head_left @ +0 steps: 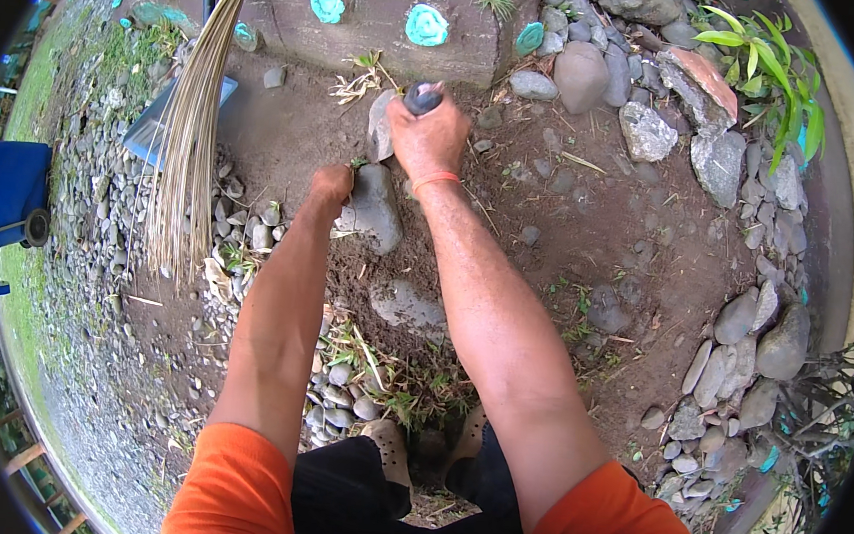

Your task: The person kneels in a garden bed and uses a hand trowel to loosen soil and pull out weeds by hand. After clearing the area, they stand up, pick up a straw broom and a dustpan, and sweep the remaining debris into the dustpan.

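Garden bed, bare soil (590,230), stone border upper frame. Right hand (427,137), centre top: fingers clenched on trowel (382,123), blade down in dirt. Left hand (331,183): fingers pinching weed (359,164) beside grey rock (371,210). Best: loosen roots first, pull low. Broom (189,128) left.

head camera looks steeply down, close over soil (591,220).

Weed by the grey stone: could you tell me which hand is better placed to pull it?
Left, probably: the left hand already touches the weed beside the stone, while the right hand grips a tool.
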The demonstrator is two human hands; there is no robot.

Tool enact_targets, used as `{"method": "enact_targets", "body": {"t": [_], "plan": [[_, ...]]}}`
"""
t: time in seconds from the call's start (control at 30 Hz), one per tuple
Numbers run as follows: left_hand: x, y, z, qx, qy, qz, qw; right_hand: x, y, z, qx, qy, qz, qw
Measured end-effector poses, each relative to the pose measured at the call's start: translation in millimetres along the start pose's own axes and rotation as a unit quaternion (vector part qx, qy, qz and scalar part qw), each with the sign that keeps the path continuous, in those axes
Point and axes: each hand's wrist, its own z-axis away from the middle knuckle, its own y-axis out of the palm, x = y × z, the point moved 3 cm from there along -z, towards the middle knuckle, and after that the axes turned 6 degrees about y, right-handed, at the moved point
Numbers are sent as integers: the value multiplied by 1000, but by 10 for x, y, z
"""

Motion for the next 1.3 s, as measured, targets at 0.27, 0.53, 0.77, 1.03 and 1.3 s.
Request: {"method": "enact_targets", "body": {"t": [0.27,0.53,0.77,1.03,1.3], "plan": [[16,60,13,-32,-13,186,982,-73,79,-34,-45,74,27,996],[132,51,133,-42,-57,364,929,-48,-84,-154,-88,-45,-105,990],[249,101,318,-71,-40,395,915,-478,345,269,-1,56,-46,997],[381,-157,1255,170,147,-157,962,-146,-305,-502,82,93,-41,991],[737,387,2740,557,136,-219,789,231,-646,-840,160,-56,102,980]]}}
